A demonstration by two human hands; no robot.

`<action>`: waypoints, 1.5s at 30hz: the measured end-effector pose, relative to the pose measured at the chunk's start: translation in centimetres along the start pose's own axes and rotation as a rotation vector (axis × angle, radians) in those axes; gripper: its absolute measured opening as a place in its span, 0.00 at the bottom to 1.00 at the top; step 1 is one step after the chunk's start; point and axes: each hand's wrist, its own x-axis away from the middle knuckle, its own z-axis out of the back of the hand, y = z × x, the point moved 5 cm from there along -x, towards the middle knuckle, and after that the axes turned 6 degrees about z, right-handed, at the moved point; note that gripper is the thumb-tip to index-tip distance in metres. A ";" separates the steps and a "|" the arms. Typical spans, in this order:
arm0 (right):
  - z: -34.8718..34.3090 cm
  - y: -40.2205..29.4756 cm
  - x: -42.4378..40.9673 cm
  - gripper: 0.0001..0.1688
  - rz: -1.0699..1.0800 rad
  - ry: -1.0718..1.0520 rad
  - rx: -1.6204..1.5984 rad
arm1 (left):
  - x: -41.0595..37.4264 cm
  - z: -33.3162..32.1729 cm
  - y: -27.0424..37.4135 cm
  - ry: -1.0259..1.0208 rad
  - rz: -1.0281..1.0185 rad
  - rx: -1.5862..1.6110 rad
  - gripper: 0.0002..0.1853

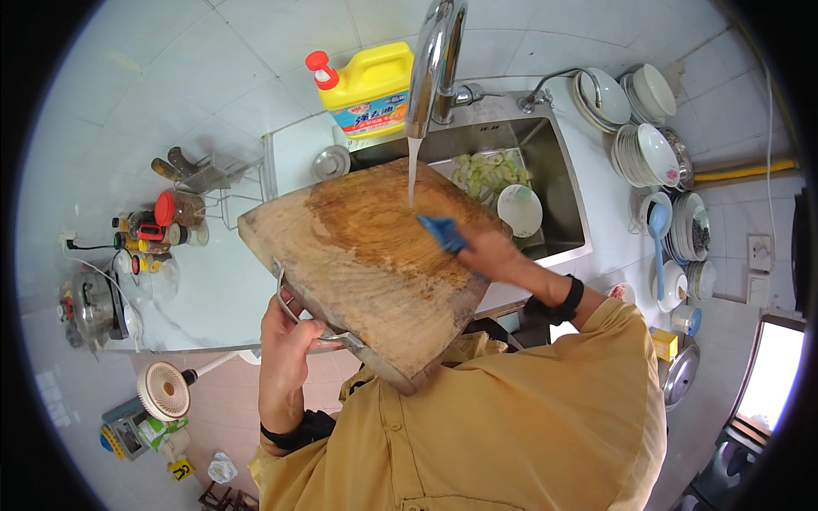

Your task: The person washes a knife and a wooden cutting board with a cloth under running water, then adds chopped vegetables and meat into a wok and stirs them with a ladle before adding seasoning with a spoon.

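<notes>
A thick wooden chopping board (377,255) is tilted over the near-left part of the steel sink (555,191). My left hand (289,338) grips the metal handle (287,305) on its near-left edge. Blurred by motion, my right hand (489,252) holds a blue cloth (442,233) on or just above the board's face. From the chrome faucet (418,96), a stream of water (413,166) falls onto the board, whose upper part is wet and darker. In the sink lie pale green vegetable peelings (489,174) and a white bowl (519,211). The board hides the sink's left side.
A yellow detergent jug (367,89) with a red cap stands behind the sink, near a metal lid (331,163). Stacked dishes (645,153) line the right counter. Leftward are a knife rack (214,175), spice jars (150,227) and a fan (164,391).
</notes>
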 end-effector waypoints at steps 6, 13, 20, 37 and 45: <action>-1.3 13.7 -4.9 0.19 -0.033 0.086 0.239 | -0.3 0.5 -0.2 -0.060 0.029 -0.003 0.31; -0.9 -5.0 -7.7 0.20 0.515 0.244 -0.128 | -0.2 0.1 0.2 -0.022 0.028 -0.012 0.32; -2.4 4.0 -15.2 0.26 0.106 -0.178 -0.017 | -0.2 0.7 -0.3 -0.021 -0.012 -0.007 0.35; 2.8 2.9 -11.0 0.29 0.181 -0.253 -0.188 | 0.3 0.3 0.1 0.004 0.032 -0.002 0.35; -2.3 5.1 -10.3 0.23 0.313 0.091 0.075 | -0.3 0.7 -0.1 -0.042 0.019 -0.024 0.34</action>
